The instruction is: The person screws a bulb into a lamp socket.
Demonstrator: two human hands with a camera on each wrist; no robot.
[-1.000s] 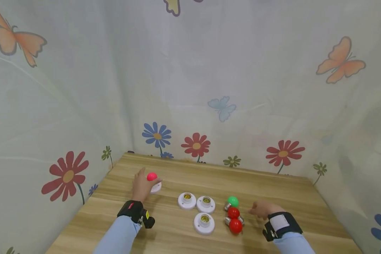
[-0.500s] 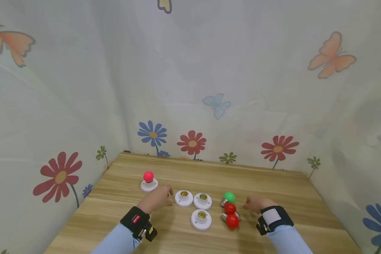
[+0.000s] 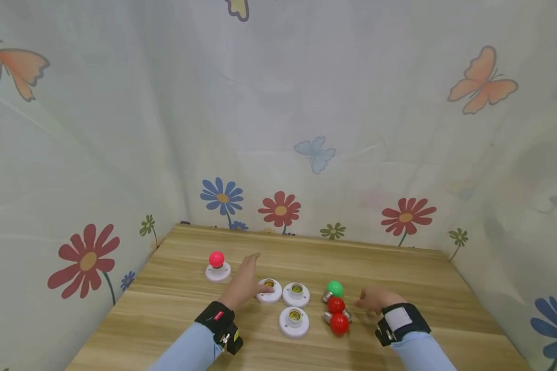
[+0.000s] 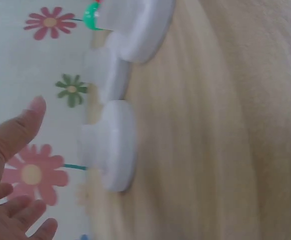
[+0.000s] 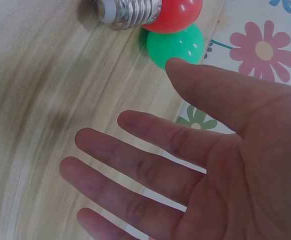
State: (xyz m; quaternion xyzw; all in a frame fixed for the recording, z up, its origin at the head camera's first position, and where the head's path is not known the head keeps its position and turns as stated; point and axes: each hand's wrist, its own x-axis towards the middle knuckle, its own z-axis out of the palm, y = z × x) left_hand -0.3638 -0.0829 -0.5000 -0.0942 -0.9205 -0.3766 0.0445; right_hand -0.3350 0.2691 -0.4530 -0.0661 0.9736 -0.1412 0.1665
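White lamp holders (image 3: 294,331): three are sitting mid-table.
Left hand (image 3: 242,283): no longer at the pink-red bulb (image 3: 216,259) standing leftward; now hovering by the leftmost clustered holder (image 3: 274,297), thumb and fingers apart, gripping nothing.
Right hand (image 3: 377,300): still hovering beside green bulb (image 3: 335,288) and red bulbs (image 3: 339,324), fingers spread, gripping nothing.

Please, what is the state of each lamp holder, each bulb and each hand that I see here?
Leftmost holder: occupied.
Pinkish bulb: upright in that holder.
Rear-left holder: without bulb.
Rear-right holder: without bulb.
Front holder: without bulb.
Green bulb: lying loose.
Farther red bulb: lying loose.
Nearer red bulb: lying loose.
Left hand: holding nothing, thumb apart.
Right hand: holding nothing, fingers extended.
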